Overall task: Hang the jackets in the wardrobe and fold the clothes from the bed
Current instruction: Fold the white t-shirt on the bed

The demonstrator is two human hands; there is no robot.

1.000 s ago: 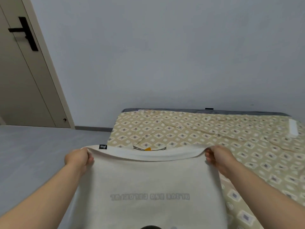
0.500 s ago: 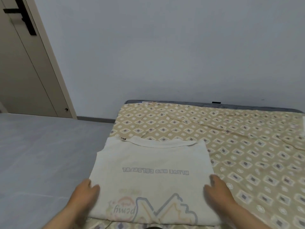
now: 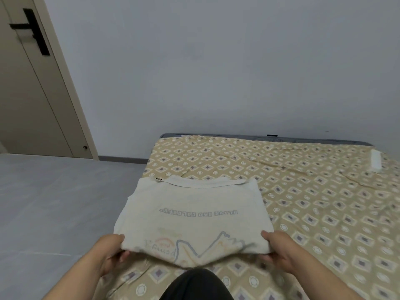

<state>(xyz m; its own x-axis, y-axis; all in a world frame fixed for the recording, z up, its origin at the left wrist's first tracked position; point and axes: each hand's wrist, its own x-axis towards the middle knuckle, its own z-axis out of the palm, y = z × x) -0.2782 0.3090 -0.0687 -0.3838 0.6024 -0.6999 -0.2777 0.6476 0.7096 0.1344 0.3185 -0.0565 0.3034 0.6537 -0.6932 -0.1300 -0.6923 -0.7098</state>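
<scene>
A cream T-shirt [image 3: 194,204] with grey lettering and a printed drawing lies folded on the near left part of the bed [image 3: 313,191], collar end away from me. My left hand [image 3: 110,250] grips its near left corner, thumb on top and fingers under the fabric. My right hand [image 3: 276,245] grips the near right corner the same way. The near edge is lifted slightly off the patterned sheet and sags in the middle.
The bed's left edge runs beside a grey floor [image 3: 54,202]. A beige door [image 3: 28,94] with a black handle stands at the far left. A small white object [image 3: 376,160] lies on the bed at the far right. My dark-clothed knee [image 3: 194,286] shows at the bottom.
A second ago both hands held the shirt's far edge raised; they laid it down, slid back to the near corners, and now grip and lift the near edge.
</scene>
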